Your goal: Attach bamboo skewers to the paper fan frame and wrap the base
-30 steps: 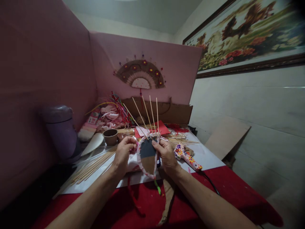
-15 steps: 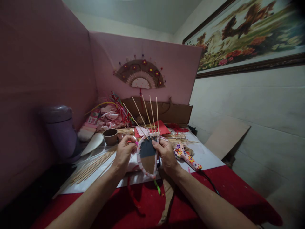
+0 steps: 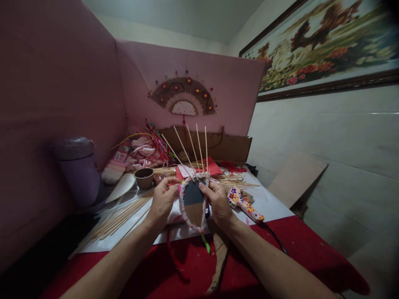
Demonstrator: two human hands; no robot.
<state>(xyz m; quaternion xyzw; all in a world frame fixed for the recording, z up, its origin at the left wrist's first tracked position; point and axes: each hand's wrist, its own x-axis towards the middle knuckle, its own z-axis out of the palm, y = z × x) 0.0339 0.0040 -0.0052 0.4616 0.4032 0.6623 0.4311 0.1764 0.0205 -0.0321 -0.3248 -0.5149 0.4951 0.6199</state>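
Held upright in front of me is a cardboard piece [image 3: 193, 214], part dark grey and part brown, with a pale pink fabric edging. Several thin wooden sticks [image 3: 183, 147] fan out from its top. My right hand [image 3: 218, 201] grips its right edge, thumb on the front face. At the left edge my left hand [image 3: 163, 197] is closed in a pinch, with a small bright pink bit [image 3: 180, 188] at its fingertips; what exactly the fingers hold is too small to tell. A green strip [image 3: 206, 245] hangs below the piece.
A flower-patterned glue gun [image 3: 245, 204] with a black cord lies right of my hands. Bundled sticks [image 3: 123, 218], a brown pot [image 3: 144, 178] and a purple bin [image 3: 79, 174] stand left. A decorated fan [image 3: 187, 93] hangs on the pink board. Cardboard [image 3: 220, 259] lies on the red cloth.
My left fingers have shifted very slightly at the left edge of the cardboard piece. My right hand, the piece and its sticks look nearly unchanged.
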